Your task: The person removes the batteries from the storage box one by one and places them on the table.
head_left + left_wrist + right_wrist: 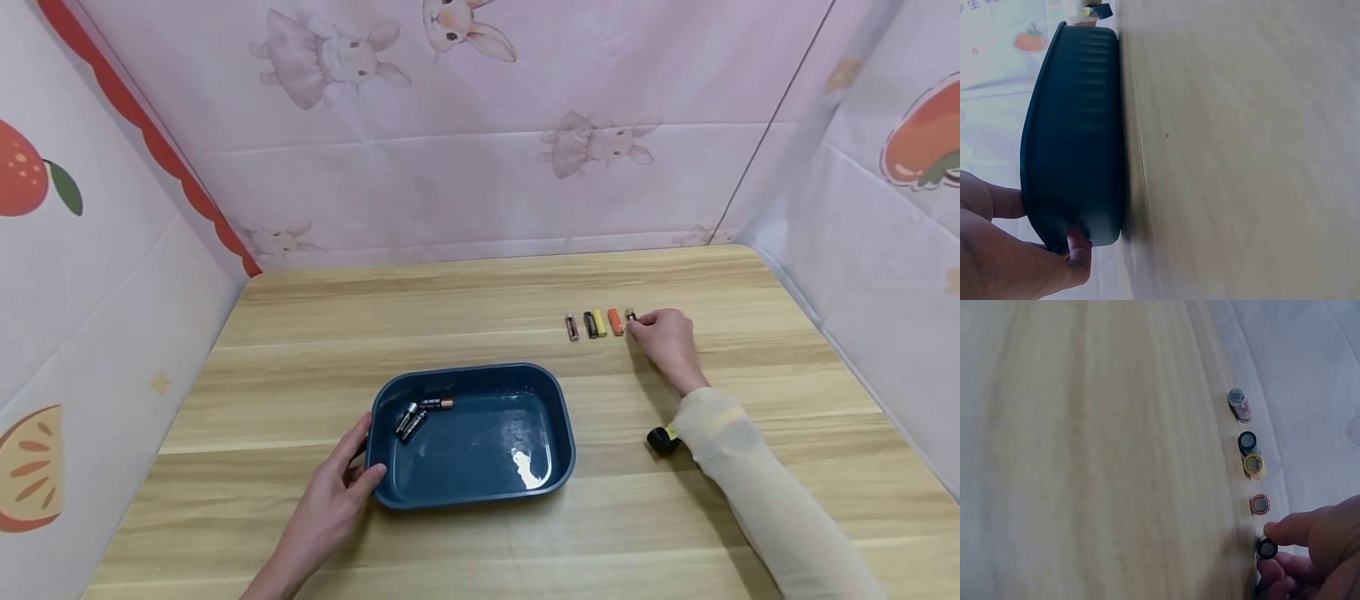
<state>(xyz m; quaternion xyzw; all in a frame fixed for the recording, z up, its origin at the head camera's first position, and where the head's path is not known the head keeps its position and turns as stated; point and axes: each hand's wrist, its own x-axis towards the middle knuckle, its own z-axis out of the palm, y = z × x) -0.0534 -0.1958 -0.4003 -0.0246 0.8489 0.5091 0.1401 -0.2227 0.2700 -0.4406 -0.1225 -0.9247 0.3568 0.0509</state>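
My left hand [330, 496] grips the left end of a dark blue plastic tray [480, 502], pinching its wall between thumb and fingers. Three AA-type batteries [411, 423] lie loose inside the tray, toward its left. At the back right, my right hand [669, 340] pinches a black-and-gold battery [1267, 548] between thumb and fingers, low over the table. That battery is at the right end of a row. Beside it lie an orange battery [616, 322], a yellow battery [600, 323], a black battery [590, 325] and a brownish battery [572, 327].
A small black object [662, 441] with a yellow-green part sits by the right sleeve [757, 475], which partly covers it. Printed cloth walls [450, 192] surround the wooden table [360, 312] at the back and sides.
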